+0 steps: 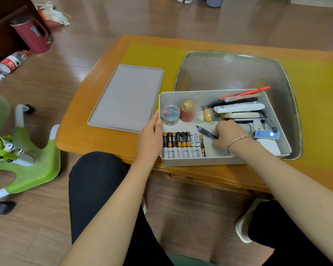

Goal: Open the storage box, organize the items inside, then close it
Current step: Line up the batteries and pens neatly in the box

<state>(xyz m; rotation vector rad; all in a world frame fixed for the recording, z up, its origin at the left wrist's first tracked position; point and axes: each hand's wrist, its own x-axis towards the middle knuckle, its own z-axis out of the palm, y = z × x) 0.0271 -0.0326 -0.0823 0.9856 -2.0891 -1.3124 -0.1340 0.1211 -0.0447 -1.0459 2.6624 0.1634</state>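
Two hands work at the open storage box (273, 120) on the wooden table (104, 60).
The left hand (150, 137) grips the box's left wall. The right hand (229, 134) pinches a black pen (205, 131) inside, above the batteries (183, 144). The lid (127, 97) lies just beside the box.

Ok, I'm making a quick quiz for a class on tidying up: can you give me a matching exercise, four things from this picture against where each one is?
Things:
1. lid
2. batteries
3. red pen
4. left hand

Places:
A. near-left corner inside the storage box
B. on the box's left wall
C. flat on the table, left of the box
D. along the box's far side, tip sticking past the rim

Pairs: 1-C, 2-A, 3-D, 4-B
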